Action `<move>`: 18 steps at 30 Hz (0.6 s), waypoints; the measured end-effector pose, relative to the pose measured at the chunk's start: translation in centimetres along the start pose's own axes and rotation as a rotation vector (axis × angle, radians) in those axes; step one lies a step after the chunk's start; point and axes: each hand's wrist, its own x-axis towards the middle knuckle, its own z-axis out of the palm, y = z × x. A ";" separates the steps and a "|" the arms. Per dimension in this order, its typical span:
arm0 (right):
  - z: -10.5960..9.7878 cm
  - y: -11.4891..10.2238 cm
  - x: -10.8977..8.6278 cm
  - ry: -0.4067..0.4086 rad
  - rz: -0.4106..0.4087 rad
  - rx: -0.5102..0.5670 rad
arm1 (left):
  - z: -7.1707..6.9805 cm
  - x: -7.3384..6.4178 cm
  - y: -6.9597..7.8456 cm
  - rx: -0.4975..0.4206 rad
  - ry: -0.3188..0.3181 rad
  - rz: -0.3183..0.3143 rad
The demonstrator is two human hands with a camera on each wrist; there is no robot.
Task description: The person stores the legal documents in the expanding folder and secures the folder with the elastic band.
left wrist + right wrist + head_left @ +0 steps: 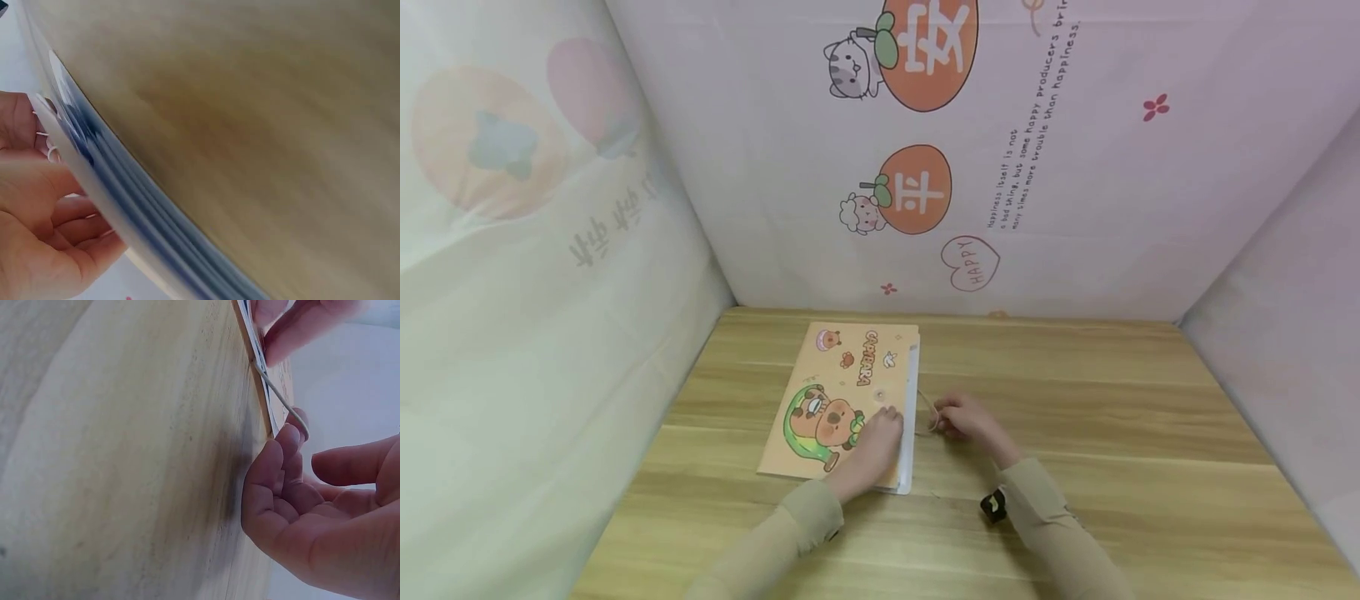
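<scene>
A peach-coloured folder (pixel 820 367) with cartoon capybaras lies on the table, its layered pale inner sheets (pixel 150 194) showing along the right edge. My left hand (pixel 874 437) rests on the cover near that edge; in the left wrist view its fingers (pixel 78 228) are loosely bent against the cover. To the right of the folder, my right hand (pixel 312 512) has a thin pale cord (pixel 278 394) hooked over its curled fingertips. The cord runs taut from the folder's edge, and the thumb stands apart from the fingers. A small round fastener (pixel 881 395) sits on the cover.
The wood-grain table (pixel 1112 417) extends to the right and in front of the folder. Printed cloth walls (pixel 1075 167) close it in at the back and both sides. A small black device (pixel 993 506) is at the right wrist.
</scene>
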 end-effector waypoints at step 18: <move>-0.6 0.1 0.1 -0.087 -0.029 0.015 | -2.5 -1.4 -8.5 -0.286 -0.347 -0.061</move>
